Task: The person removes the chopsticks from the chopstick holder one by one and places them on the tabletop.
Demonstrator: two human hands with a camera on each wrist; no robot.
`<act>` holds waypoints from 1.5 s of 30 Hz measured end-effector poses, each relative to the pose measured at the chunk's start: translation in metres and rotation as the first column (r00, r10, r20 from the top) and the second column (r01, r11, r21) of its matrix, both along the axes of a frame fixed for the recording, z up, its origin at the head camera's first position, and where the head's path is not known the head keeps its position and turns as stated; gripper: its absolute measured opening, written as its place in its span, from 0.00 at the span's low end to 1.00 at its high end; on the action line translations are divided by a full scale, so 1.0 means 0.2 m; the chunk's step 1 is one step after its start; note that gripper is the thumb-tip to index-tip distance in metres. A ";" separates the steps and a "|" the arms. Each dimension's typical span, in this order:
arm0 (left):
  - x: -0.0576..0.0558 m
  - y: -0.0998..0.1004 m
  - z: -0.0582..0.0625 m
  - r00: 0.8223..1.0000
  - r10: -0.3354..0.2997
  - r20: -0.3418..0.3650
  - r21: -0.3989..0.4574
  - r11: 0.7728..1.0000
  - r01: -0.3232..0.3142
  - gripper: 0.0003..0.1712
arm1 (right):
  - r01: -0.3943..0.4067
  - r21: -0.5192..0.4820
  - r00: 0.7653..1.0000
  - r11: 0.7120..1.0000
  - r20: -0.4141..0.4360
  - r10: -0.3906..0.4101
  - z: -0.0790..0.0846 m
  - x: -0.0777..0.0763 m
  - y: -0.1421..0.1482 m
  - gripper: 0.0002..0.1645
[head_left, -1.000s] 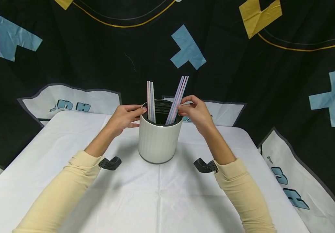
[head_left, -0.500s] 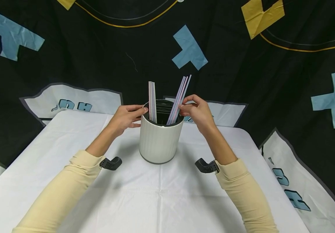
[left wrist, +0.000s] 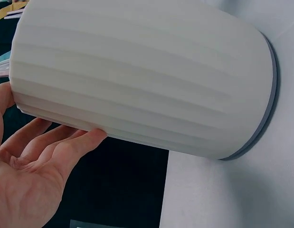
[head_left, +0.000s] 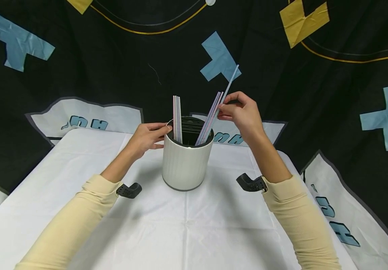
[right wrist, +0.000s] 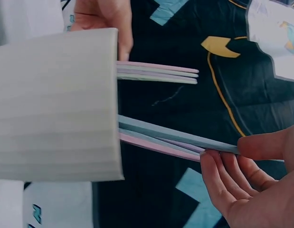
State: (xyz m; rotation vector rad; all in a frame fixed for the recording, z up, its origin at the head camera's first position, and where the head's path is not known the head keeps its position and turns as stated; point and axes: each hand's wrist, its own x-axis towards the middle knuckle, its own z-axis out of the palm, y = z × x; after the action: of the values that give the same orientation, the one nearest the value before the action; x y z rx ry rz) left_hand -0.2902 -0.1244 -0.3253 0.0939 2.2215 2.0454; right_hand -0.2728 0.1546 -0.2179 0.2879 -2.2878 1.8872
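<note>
A white ribbed utensil holder (head_left: 187, 168) with a black slotted insert (head_left: 190, 125) stands upright on the cloth-covered table. My left hand (head_left: 148, 137) steadies it, thumb at the rim and fingers against its side. Between thumb and fingertips, my right hand (head_left: 244, 112) pinches a light blue chopstick (head_left: 230, 83), its lower end still inside the holder. Below that hand lean more pastel chopsticks (head_left: 209, 118), purple and pink among them, close beside the blue one. A second bundle of chopsticks (head_left: 177, 112) rises nearly upright at the holder's left side. Their lower ends are hidden inside.
A white cloth (head_left: 184, 232) covers the table. Behind it hangs a black backdrop (head_left: 119, 67) with blue and yellow patches and white lettered panels. A black band mount (head_left: 129, 190) sits on the left wrist, another (head_left: 250, 183) on the right.
My right hand has moved up and to the right, drawing the light blue chopstick higher than the others in its bundle. My left hand has stayed at the holder's rim.
</note>
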 end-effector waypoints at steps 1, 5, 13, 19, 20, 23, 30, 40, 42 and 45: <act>0.00 0.00 0.00 1.000 0.000 -0.001 0.001 1.000 0.000 0.32 | 0.007 -0.008 1.000 1.000 -0.004 -0.007 0.02 0.01 0.00 0.08; 0.00 0.00 0.01 1.000 0.003 -0.014 -0.005 1.000 -0.003 0.31 | 0.026 -0.067 1.000 0.997 -0.010 -0.027 0.10 0.03 0.02 0.07; 0.01 0.00 0.02 1.000 -0.004 -0.009 -0.013 1.000 0.004 0.32 | -0.002 -0.142 1.000 0.990 -0.018 0.000 0.23 0.10 0.10 0.06; 0.01 -0.01 0.02 1.000 -0.002 -0.008 -0.017 1.000 0.002 0.32 | -0.006 -0.117 1.000 0.993 0.015 0.008 0.21 0.10 0.20 0.09; 0.01 -0.01 0.02 1.000 -0.001 -0.006 -0.016 1.000 0.001 0.32 | -0.002 -0.111 1.000 0.994 0.026 0.005 0.20 0.10 0.22 0.09; 0.01 0.00 0.02 1.000 0.000 -0.005 -0.017 1.000 0.000 0.32 | 0.019 -0.077 0.998 0.997 0.063 -0.014 0.13 0.08 0.30 0.11; 0.01 0.01 0.02 1.000 0.003 -0.001 -0.008 1.000 -0.003 0.32 | 0.096 0.029 0.984 0.995 0.146 -0.099 -0.04 0.02 0.51 0.15; 0.00 0.00 0.01 1.000 -0.001 0.008 -0.007 1.000 0.001 0.32 | 0.089 0.005 0.947 0.996 0.308 -0.086 -0.31 0.00 0.82 0.17; 0.00 0.00 0.01 1.000 0.001 0.007 -0.008 1.000 -0.001 0.32 | 0.089 0.007 0.940 0.996 0.330 -0.086 -0.36 -0.01 0.87 0.14; 0.00 0.00 0.01 1.000 0.004 0.008 -0.011 1.000 -0.003 0.32 | 0.095 0.050 0.923 0.994 0.370 -0.107 -0.43 -0.02 0.94 0.15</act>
State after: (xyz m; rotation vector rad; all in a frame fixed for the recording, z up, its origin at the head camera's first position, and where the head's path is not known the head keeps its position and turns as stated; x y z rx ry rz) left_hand -0.2909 -0.1241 -0.3239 0.0809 2.2290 2.0320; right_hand -0.2767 0.3418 -0.3048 -0.2038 -2.5074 1.9951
